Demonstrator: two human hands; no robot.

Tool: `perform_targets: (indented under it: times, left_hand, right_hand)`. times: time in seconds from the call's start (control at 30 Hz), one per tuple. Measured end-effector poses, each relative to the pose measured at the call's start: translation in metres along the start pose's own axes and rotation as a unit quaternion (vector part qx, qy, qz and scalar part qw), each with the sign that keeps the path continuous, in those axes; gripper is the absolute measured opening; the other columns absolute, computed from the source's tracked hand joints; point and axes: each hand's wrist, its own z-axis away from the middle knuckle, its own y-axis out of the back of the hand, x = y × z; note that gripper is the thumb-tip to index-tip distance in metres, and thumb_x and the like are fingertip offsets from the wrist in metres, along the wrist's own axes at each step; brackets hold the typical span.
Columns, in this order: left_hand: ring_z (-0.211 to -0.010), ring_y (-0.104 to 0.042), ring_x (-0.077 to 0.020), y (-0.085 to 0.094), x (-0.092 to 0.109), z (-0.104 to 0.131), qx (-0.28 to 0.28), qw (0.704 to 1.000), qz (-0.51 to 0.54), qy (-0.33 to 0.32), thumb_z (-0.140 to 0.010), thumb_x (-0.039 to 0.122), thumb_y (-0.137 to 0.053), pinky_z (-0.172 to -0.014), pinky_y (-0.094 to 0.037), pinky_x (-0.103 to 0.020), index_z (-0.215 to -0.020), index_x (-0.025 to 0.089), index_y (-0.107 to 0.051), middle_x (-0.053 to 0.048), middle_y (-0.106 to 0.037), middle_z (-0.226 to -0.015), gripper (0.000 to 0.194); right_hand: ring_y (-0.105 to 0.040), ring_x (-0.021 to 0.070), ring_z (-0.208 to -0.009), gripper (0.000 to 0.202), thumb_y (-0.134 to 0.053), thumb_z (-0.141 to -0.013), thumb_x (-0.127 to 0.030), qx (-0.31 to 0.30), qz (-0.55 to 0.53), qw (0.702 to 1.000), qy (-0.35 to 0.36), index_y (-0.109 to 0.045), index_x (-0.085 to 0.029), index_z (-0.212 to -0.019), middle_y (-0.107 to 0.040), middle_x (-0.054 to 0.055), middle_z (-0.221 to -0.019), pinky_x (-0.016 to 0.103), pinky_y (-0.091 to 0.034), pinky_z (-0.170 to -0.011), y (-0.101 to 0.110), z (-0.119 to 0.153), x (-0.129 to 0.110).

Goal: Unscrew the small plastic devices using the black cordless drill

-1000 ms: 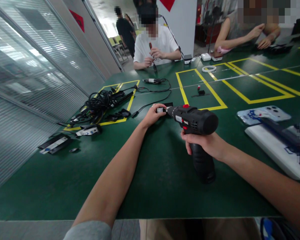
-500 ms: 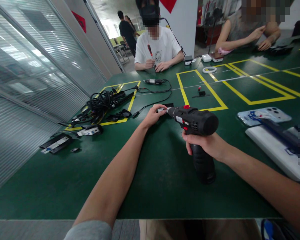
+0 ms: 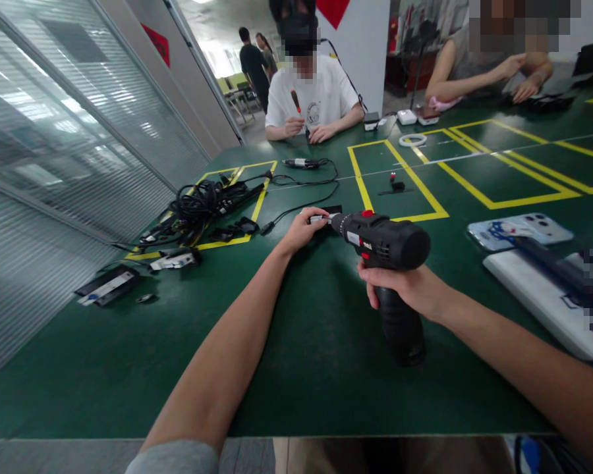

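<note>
My right hand is wrapped round the grip of a black cordless drill with red switches. The drill lies level, its chuck pointing left towards my left hand. Fingers of that hand are closed on a small silver-and-black piece just at the drill's tip; what kind it is cannot be made out. Whether the tip touches the piece is too small to tell. A dark flat strip shows behind the tip, partly hidden by the drill and fingers.
A heap of black cables lies to the left, with a black-and-white adapter nearer me. A phone and a white case are at right. Across the green table a person holds a red-and-black screwdriver.
Both hands and the drill hold nearly the same place. The view has shifted very slightly, and the people walking in the background have moved a little.
</note>
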Motion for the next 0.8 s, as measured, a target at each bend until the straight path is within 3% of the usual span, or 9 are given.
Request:
perform_targets:
  times: [0.8]
  left_hand:
    - [-0.109, -0.057, -0.0225, 0.0007, 0.0049, 0.0007, -0.003, 1.000, -0.006, 0.004, -0.080, 0.036, -0.063, -0.103, -0.043, -0.039, -0.104, 0.019, -0.069, -0.006, -0.066, -0.109, 0.030]
  right_hand:
    - [-0.059, 0.0147, -0.048, 0.021, -0.072, -0.078, -0.034, 0.005, 0.000, 1.000, 0.007, -0.057, -0.019, -0.081, -0.059, -0.004, -0.058, 0.034, -0.047, -0.058, -0.0009, 0.0005, 0.0007]
